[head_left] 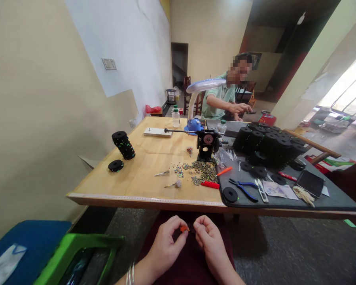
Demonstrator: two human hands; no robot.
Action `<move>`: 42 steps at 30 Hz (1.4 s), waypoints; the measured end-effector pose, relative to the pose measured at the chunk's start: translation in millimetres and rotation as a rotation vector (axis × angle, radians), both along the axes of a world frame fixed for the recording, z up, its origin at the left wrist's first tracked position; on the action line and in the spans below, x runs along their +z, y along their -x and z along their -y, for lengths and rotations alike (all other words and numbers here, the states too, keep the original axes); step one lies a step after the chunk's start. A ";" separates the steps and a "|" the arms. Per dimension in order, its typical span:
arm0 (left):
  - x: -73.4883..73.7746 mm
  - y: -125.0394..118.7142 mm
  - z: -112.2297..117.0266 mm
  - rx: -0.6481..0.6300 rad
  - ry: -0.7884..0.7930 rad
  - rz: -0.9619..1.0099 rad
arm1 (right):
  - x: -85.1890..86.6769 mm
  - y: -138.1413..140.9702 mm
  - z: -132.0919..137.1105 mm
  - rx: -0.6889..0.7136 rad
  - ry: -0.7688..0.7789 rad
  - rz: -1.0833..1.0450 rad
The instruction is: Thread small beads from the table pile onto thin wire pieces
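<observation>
Just below the table's front edge, over my lap, both my hands are close together. Between thumb and fingertips, my left hand (171, 238) pinches a small orange piece (184, 228); its exact kind does not show. My right hand (210, 240) is closed in a pinch a little to the right, and whatever is between its fingertips is too small to make out. Nearest on the table are a red-handled tool (210, 185), a pile of small metallic pieces (206, 171) and a black foam disc (230, 194).
A black hand-cranked winder (207, 144) and a desk lamp (206, 85) stand mid-table. Stacked black foam spools (267, 142) crowd the right-hand mat, with blue pliers (245, 188) in front. Another stack (124, 145) stands left. Across the table sits a co-worker (218, 103). A green stool (77, 249) is lower left.
</observation>
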State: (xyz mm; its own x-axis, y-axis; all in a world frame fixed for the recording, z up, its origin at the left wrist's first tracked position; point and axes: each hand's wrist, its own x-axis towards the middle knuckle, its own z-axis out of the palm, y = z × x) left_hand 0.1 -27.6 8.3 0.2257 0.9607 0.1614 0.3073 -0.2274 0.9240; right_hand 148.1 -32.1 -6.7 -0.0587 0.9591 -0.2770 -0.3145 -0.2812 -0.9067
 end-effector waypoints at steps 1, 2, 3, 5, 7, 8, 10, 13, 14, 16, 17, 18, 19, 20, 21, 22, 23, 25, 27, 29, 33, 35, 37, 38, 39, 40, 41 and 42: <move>0.2 -0.6 -0.6 0.006 0.014 0.007 | -0.2 0.2 0.1 0.007 0.005 -0.008; 0.2 -1.4 -1.0 0.010 0.028 0.019 | -0.7 0.5 0.0 0.011 0.007 -0.010; 0.0 -2.2 -1.3 0.012 0.045 0.035 | -1.2 0.8 0.0 0.017 0.005 -0.004; -0.8 -3.9 -1.5 0.001 0.095 0.064 | -2.5 1.6 -0.3 0.028 -0.002 0.016; -2.3 -5.5 -1.2 -0.009 0.162 0.098 | -3.7 2.4 -0.7 0.036 -0.016 0.035; -3.1 -6.1 -1.1 -0.013 0.197 0.124 | -4.1 2.8 -0.9 0.040 -0.023 0.043; -4.5 -6.8 -1.3 -0.018 0.254 0.175 | -4.2 3.3 -1.0 0.048 -0.033 0.055; -4.5 -5.9 -3.0 -0.017 0.283 0.182 | -2.9 3.0 -0.8 0.062 -0.030 0.056; -3.9 -4.9 -3.8 -0.009 0.282 0.178 | -2.3 2.6 -0.8 0.066 -0.026 0.054; -2.2 -2.4 -5.5 0.025 0.282 0.190 | -1.2 1.4 -0.9 0.087 -0.023 0.069; -1.4 -0.8 -6.3 0.049 0.280 0.204 | -1.0 0.7 -1.0 0.108 -0.032 0.096; -0.9 0.7 -7.0 0.071 0.275 0.218 | -1.1 0.0 -1.3 0.134 -0.048 0.134; -0.6 2.1 -7.7 0.086 0.266 0.229 | -1.5 -0.5 -1.5 0.161 -0.066 0.180; -0.7 3.3 -8.2 0.090 0.255 0.236 | -2.3 -0.8 -1.8 0.185 -0.084 0.229; -1.2 4.1 -8.8 0.086 0.242 0.238 | -3.3 -0.9 -2.0 0.206 -0.102 0.274; -2.0 4.6 -9.3 0.078 0.230 0.238 | -4.4 -0.7 -2.2 0.219 -0.118 0.311; -3.2 4.7 -9.8 0.071 0.221 0.233 | -5.5 -0.5 -2.3 0.227 -0.130 0.339; -6.1 4.6 -10.8 0.073 0.205 0.218 | -7.0 0.2 -2.1 0.225 -0.149 0.381; -8.9 5.1 -12.2 0.101 0.186 0.208 | -7.6 0.0 -1.3 0.209 -0.162 0.405; -10.5 7.5 -14.1 0.144 0.166 0.200 | -8.3 -1.4 -0.3 0.186 -0.164 0.410; -8.7 16.5 -18.3 0.233 0.133 0.205 | -13.1 -6.1 1.2 0.143 -0.127 0.323; -6.2 20.3 -19.0 0.242 0.145 0.227 | -16.4 -7.6 1.5 0.109 -0.083 0.248; -4.1 22.1 -18.5 0.214 0.183 0.247 | -18.4 -8.1 1.7 0.069 -0.048 0.191; -3.5 22.2 -17.9 0.185 0.211 0.253 | -18.7 -8.2 1.9 0.052 -0.039 0.170; -3.3 21.8 -17.1 0.151 0.239 0.257 | -18.4 -8.2 2.2 0.040 -0.037 0.153; -3.4 21.0 -16.4 0.116 0.268 0.260 | -17.6 -8.2 2.5 0.030 -0.040 0.141; -3.8 19.8 -15.6 0.085 0.299 0.262 | -16.4 -8.2 2.9 0.027 -0.044 0.132; -4.3 18.3 -14.9 0.061 0.330 0.265 | -15.1 -8.3 3.3 0.024 -0.048 0.127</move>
